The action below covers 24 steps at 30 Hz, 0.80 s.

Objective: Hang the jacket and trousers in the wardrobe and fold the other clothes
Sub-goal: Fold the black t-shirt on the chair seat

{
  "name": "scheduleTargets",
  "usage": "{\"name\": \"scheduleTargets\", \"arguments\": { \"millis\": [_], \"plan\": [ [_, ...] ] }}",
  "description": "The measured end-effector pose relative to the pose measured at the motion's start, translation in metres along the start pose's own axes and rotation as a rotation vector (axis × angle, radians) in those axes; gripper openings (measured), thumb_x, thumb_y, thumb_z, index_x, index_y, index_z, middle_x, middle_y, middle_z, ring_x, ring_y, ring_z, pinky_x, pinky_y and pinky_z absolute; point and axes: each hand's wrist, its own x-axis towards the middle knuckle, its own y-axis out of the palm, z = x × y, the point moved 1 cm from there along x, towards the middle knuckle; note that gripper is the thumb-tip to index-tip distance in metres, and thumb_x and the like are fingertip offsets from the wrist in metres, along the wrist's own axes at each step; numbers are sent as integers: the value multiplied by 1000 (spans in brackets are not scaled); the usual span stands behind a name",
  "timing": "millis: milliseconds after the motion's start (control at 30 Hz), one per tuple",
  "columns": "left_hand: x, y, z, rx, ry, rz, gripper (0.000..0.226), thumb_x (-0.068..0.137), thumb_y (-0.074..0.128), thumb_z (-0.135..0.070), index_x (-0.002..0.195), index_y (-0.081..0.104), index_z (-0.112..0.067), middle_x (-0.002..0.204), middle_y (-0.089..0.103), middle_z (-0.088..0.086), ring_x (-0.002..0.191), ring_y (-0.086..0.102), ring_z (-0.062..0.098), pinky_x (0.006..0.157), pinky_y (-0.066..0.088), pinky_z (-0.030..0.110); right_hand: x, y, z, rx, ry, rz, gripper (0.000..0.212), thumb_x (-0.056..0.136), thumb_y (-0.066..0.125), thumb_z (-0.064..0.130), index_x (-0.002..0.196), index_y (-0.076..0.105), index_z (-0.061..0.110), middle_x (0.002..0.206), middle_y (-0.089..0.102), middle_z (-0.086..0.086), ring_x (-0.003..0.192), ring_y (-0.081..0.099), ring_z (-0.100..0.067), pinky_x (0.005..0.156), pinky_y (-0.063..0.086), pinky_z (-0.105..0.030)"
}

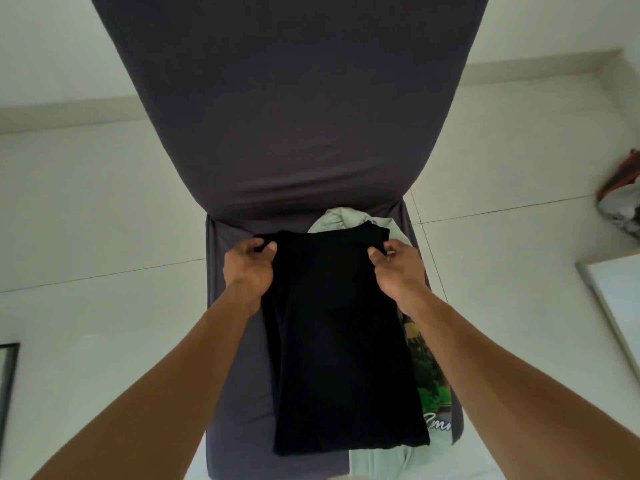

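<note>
While the black shirt (341, 341) lies on the chair (239, 358), left hand (247, 268) and right hand (398, 268) each pinch a top corner.

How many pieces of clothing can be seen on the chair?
2. A black garment lies on top, each hand's grip pinching a far corner. A pale green printed garment lies beneath it, showing at the right and far edges. More may be hidden underneath.

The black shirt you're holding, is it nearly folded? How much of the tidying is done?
Partly. The black garment already looks folded into a narrow strip over the chair. The left hand and right hand pinch its top corners, so that fold is in hand. The pale green printed garment beneath is still crumpled and left to fold. No jacket, trousers or wardrobe are in view, so hanging can't be judged.
</note>
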Motion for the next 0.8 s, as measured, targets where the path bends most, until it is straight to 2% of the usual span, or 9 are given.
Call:
{"name": "scheduleTargets", "arguments": {
  "millis": [100,200,267,333,433,533,633,733,800],
  "plan": [
    [-14,-6,11,19,14,-37,53,85,78,-36,128,52,-21,95,66,-7,95,64,15,89,54,32,-9,3,-7,34,9,-44,33,97,63,35,123,56,17,97,65,2,85,60,-14,76,43,-26],
    [-39,-13,23,168,-8,-71,43,82,80,-36,109,50,-20,93,65,-3,88,62,15,79,51,27,-23,2,-15,35,-7,-59,37,94,68,34,123,49,21,85,56,10,74,54,-2,73,42,-25],
    [-52,-14,30,278,-37,-70,29,84,78,-35,91,60,-14,86,65,-2,77,60,14,67,46,22,-28,1,-19,48,-6,-59,41,92,70,32,125,49,19,88,56,10,72,52,0,69,42,-21],
    [-59,-12,37,371,-30,-41,23,87,75,-33,77,65,-14,83,68,1,70,61,14,62,50,25,-31,2,-21,20,-16,-64,41,93,70,27,128,51,17,84,51,13,70,50,2,68,41,-17],
    [-58,-10,36,510,22,-1,12,93,63,-21,87,69,-14,93,69,3,80,66,23,73,59,39,-32,1,-20,-21,-27,-63,36,94,69,20,127,55,14,84,51,13,69,52,0,64,39,-9],
    [-54,-17,32,514,42,-69,14,95,56,-13,95,69,-8,98,68,7,80,63,22,72,54,32,-32,-2,-20,-22,-29,-80,34,95,68,17,127,57,12,102,60,0,91,62,-16,78,44,-18],
    [-54,-26,36,491,60,-50,19,96,50,-3,95,69,-5,97,68,7,73,58,16,69,49,28,-33,-2,-21,-25,-42,-79,32,96,65,16,127,57,10,102,61,-3,94,60,-17,79,43,-22],
    [-58,-28,47,401,62,-1,10,98,58,-22,103,56,-14,101,67,10,84,65,23,69,54,30,-36,-3,-21,-47,-55,-61,34,98,63,21,130,54,13,100,60,-1,88,57,-14,76,41,-21],
    [-62,-28,53,359,-4,79,25,95,64,-37,106,48,-22,99,66,9,86,67,24,69,55,32,-41,-4,-23,-60,-50,-37,37,98,63,25,132,51,15,106,60,-1,91,55,-13,76,42,-20]
  ]
}}
